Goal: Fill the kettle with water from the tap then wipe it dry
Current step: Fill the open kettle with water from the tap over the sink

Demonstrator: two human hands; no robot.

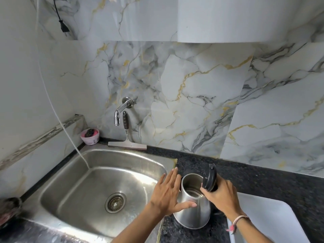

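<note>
A steel kettle [192, 211] stands on the dark granite counter just right of the sink, its black lid [209, 178] flipped open and the inside showing. My right hand [220, 195] grips the kettle at its handle, below the raised lid. My left hand [169, 193] lies flat against the kettle's left side, fingers spread, thumb across the steel wall. The chrome tap [119, 113] juts from the marble wall above the sink's back edge, with no water running from it. No cloth is in sight.
The steel sink [84, 172] with a drain fills the lower left. A squeegee [127, 137] leans behind it, next to a pink tub [90, 136] with a scrubber. A thin white hose [70, 135] hangs into the basin. A white tray [273, 218] sits at the right.
</note>
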